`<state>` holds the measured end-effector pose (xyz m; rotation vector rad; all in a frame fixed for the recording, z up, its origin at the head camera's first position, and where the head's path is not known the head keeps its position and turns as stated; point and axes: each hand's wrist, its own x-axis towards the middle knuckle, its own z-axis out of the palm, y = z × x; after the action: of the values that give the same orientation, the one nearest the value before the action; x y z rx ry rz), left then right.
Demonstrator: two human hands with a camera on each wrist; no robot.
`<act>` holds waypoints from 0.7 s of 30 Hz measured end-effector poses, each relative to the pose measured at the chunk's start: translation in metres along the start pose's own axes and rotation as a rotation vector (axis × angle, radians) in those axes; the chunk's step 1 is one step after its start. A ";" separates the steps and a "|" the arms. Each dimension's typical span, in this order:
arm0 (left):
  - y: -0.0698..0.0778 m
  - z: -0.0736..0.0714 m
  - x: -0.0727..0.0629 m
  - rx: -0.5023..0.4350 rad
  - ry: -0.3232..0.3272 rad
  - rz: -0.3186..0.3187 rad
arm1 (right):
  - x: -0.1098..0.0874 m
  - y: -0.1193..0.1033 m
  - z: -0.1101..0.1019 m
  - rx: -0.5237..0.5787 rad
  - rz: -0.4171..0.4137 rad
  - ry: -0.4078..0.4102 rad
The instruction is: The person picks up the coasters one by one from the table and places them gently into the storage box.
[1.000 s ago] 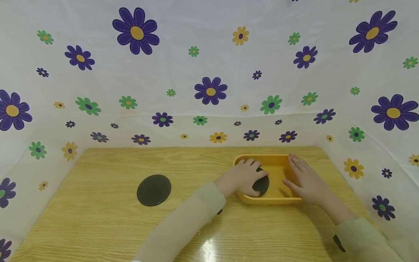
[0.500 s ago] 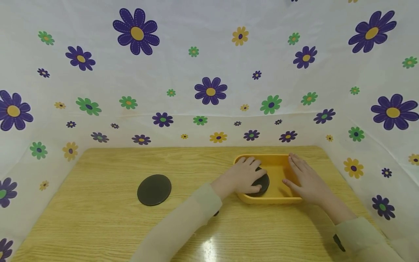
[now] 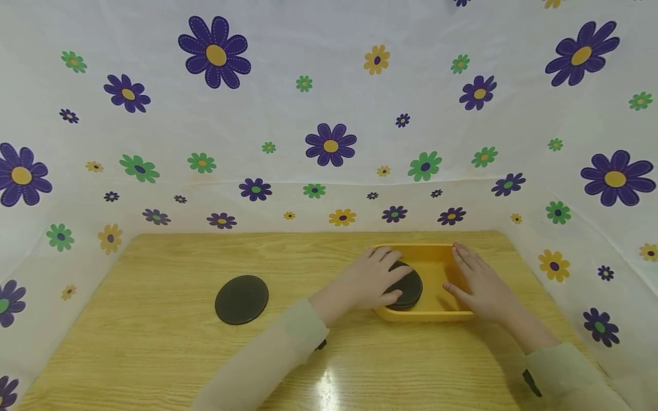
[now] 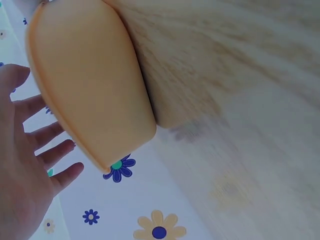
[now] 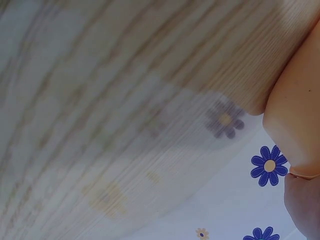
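Note:
A yellow-orange tray [image 3: 437, 314] with rounded corners stands on the table at the right. Black round discs [image 3: 408, 290], seemingly stacked, lie in its left end. Over that end is my left hand [image 3: 362, 279], its fingers spread and partly covering the discs. In the left wrist view the left hand [image 4: 25, 155] has loosely bent fingers beside the tray's outer wall [image 4: 95, 80], with nothing in its grasp. My right hand [image 3: 485, 288] rests along the tray's right end, fingers straight and thumb over the inside. The right wrist view shows only part of the right hand [image 5: 305, 200] at the rim.
Another flat black disc [image 3: 241, 299] lies on the wooden table [image 3: 169, 354], left of my left forearm. A white cloth [image 3: 267, 103] printed with flowers surrounds the table's back and sides.
My left hand has drawn back leftward from the discs, uncovering more of their tops. The right hand and the tray stay in place.

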<state>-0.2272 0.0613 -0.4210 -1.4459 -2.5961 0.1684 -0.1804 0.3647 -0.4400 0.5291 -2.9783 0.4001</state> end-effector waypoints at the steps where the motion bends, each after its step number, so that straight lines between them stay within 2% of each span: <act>1: -0.001 0.000 -0.003 -0.006 0.011 0.001 | 0.000 0.000 0.001 0.000 -0.003 0.002; 13: -0.007 0.006 -0.048 -0.062 0.057 -0.039 | 0.001 0.000 0.000 -0.010 -0.004 -0.010; 21: -0.013 0.009 -0.074 -0.039 0.059 -0.032 | 0.001 0.000 0.000 -0.009 0.001 -0.014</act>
<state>-0.2011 -0.0089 -0.4339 -1.3994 -2.5871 0.0698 -0.1812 0.3639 -0.4397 0.5313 -2.9929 0.3844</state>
